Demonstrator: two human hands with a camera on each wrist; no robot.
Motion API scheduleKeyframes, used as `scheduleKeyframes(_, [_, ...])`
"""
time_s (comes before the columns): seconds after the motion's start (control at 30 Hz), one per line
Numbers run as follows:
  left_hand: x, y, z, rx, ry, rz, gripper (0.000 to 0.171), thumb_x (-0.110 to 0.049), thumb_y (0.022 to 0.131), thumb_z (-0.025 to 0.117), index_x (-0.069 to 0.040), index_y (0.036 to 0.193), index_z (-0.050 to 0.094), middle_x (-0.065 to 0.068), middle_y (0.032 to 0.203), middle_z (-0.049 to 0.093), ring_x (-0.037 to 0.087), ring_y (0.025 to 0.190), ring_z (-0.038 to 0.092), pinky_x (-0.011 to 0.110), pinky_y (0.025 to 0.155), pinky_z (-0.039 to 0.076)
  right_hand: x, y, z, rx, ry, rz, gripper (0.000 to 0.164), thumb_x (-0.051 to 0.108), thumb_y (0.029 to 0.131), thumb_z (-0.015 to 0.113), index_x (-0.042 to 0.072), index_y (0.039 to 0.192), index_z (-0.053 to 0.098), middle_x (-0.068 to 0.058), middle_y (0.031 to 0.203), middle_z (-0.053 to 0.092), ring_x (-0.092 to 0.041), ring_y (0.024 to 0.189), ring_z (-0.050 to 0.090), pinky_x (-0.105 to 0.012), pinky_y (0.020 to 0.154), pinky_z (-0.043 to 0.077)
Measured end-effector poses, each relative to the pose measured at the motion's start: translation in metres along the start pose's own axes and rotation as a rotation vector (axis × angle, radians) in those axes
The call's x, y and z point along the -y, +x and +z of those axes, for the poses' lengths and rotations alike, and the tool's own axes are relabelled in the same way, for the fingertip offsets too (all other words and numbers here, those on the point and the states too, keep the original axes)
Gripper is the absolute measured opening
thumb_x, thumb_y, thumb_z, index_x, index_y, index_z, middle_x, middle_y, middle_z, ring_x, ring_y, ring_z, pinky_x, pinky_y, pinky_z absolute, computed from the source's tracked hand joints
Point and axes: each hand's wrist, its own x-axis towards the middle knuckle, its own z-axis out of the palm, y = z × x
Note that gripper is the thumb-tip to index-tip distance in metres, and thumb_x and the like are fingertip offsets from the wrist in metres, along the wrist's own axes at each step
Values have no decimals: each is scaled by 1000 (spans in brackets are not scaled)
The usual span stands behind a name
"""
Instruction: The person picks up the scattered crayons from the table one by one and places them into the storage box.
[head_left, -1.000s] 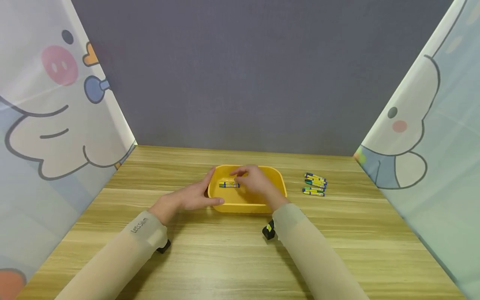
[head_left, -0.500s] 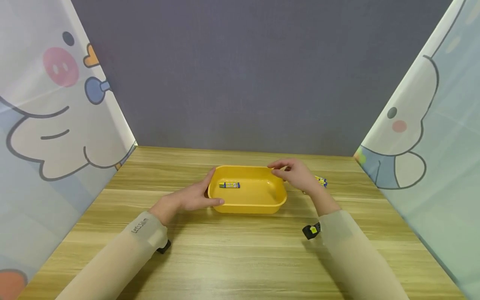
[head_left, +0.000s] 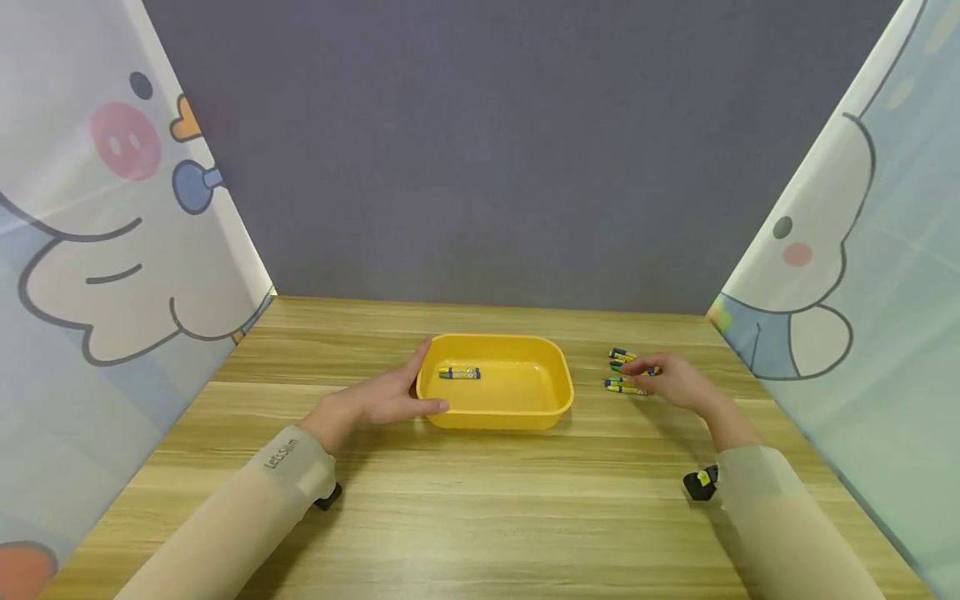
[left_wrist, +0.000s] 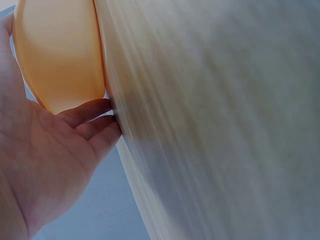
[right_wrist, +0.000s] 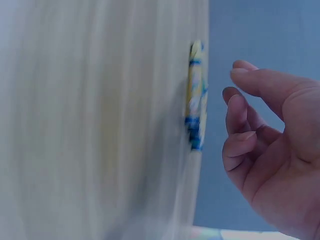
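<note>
A yellow plastic bin (head_left: 491,421) stands on the wood-grain table, with a couple of crayons (head_left: 459,373) side by side on its floor at the left. My left hand (head_left: 386,395) rests against the bin's left end, thumb at the near rim. In the left wrist view its fingers (left_wrist: 95,125) reach down along the bin's outside to the tabletop. Over on the right, my right hand (head_left: 671,383) hovers at a small group of loose crayons (head_left: 624,388) in yellow-and-blue wrappers and partly hides them. The right wrist view shows its thumb and fingers apart, holding nothing.
A dark grey panel (head_left: 480,167) rises behind the table (head_left: 480,500). Cartoon-printed cloth sheets stand at the left (head_left: 112,250) and right (head_left: 862,292). A small black device (head_left: 701,483) sits at my right wrist.
My right hand has moved from inside the bin, over its right rim, across to the loose crayons on the right. My left hand and the bin have stayed in place.
</note>
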Motion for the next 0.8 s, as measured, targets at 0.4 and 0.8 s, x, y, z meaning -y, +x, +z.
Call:
scheduleKeyframes(0.4, [0,1,0,3,-16,7,129,-72,96,71,-20,176,-16,27,174,38,33,146,56,58,128,38,-30,-8,-6,54,-48,73,29,15,104,74,3,129,79,-17,124,78,-18,98,65,-30,78,56])
scheduleKeyframes(0.8, [1,1,1,4,-19,4,129,-72,97,71,-23,176,-18,29,173,39,34,144,56,60,128,38,-31,-9,-3,66,-64,20,26,15,101,78,4,125,81,-18,126,77,-20,101,64,-28,78,53])
